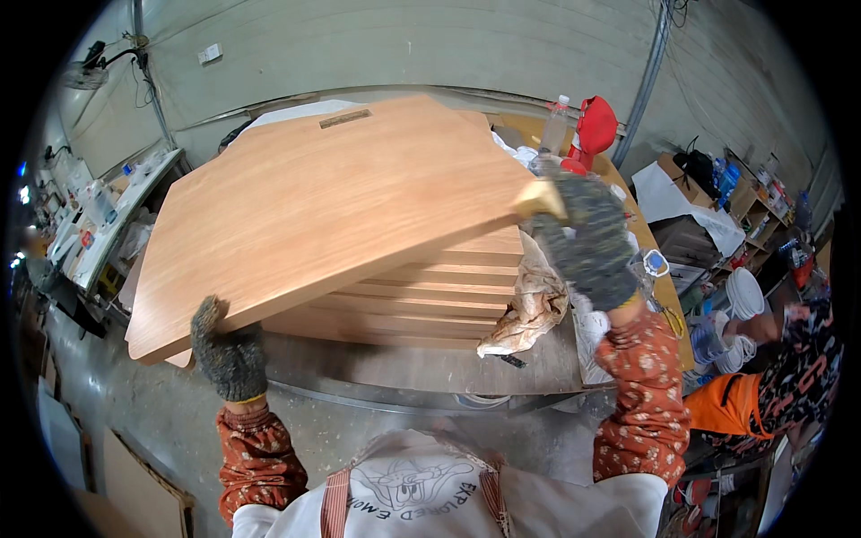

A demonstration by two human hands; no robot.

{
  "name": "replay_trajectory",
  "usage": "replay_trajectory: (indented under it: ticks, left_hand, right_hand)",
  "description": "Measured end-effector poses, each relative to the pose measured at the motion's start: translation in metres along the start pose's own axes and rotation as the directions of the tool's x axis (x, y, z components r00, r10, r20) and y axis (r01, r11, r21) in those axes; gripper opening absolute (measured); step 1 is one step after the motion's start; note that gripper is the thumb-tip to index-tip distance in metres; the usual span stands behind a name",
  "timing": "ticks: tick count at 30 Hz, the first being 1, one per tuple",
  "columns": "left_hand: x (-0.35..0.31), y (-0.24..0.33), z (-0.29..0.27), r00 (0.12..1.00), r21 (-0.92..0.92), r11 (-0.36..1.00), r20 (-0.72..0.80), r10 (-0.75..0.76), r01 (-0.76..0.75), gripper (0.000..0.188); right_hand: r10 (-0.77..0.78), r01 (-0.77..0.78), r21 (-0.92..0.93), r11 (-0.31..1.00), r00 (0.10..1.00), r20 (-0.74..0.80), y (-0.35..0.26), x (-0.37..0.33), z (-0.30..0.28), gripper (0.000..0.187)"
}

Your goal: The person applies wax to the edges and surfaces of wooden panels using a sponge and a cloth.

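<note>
Left hand [229, 354], grey knit glove, at 7 o'clock, fingers curled shut on near-left edge of board [332, 202]. Right hand [587, 238], same glove, at 3 o'clock, fingers wrapped over board's right corner, thumb side hidden. Board: large reddish-brown wood-veneer panel, smooth, rounded corners, small rectangular slot near far edge, tilted, left end lower. It sits over a stack [430, 291] of like panels, edges stepped, centre frame. Stack rests on grey table [404, 372]. Crumpled brown paper [529, 309] just right of stack at 4 o'clock. White buckets [740, 305] at 4 o'clock, stacked, contents can't tell. Another person in orange and patterned clothes [771, 381] beside them. Clear plastic bottle [554, 125] at 1 o'clock, contents can't tell; red object [594, 130] just beside it. Cluttered shelf [94, 224] at 9 o'clock.
</note>
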State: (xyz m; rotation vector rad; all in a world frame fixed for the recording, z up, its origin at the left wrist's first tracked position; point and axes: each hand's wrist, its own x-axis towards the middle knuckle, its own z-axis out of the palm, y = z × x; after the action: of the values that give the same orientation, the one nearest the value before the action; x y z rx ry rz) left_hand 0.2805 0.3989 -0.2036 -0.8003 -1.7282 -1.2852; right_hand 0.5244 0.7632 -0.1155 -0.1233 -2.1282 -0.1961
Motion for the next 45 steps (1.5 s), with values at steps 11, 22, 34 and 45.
replay_trajectory:
  ticks: [11, 22, 34, 45]
  left_hand:
    - [0.056, -0.082, -0.029, 0.683, -0.837, 0.220, 0.227, -0.695, 0.502, 0.049]
    - [-0.037, 0.108, 0.058, 0.496, -0.532, -0.416, 0.845, -0.201, 0.738, 0.050]
    - [-0.011, 0.137, 0.074, 0.539, -0.784, -0.401, 0.618, -0.573, 0.473, 0.051]
    - [-0.032, 0.125, 0.063, 0.480, -0.799, -0.377, 0.588, -0.651, 0.468, 0.034]
  right_hand:
    - [0.448, -0.441, 0.129, 0.888, 0.894, -0.029, -0.035, -0.048, -0.075, 0.052]
    - [0.129, -0.119, 0.368, 0.922, 0.992, -0.002, -0.075, -0.048, -0.051, 0.049]
    - [0.153, -0.132, 0.480, 0.867, 0.988, -0.005, -0.033, -0.051, -0.045, 0.052]
    - [0.544, -0.525, -0.165, 0.835, 0.741, 0.394, 0.122, -0.198, 0.066, 0.066]
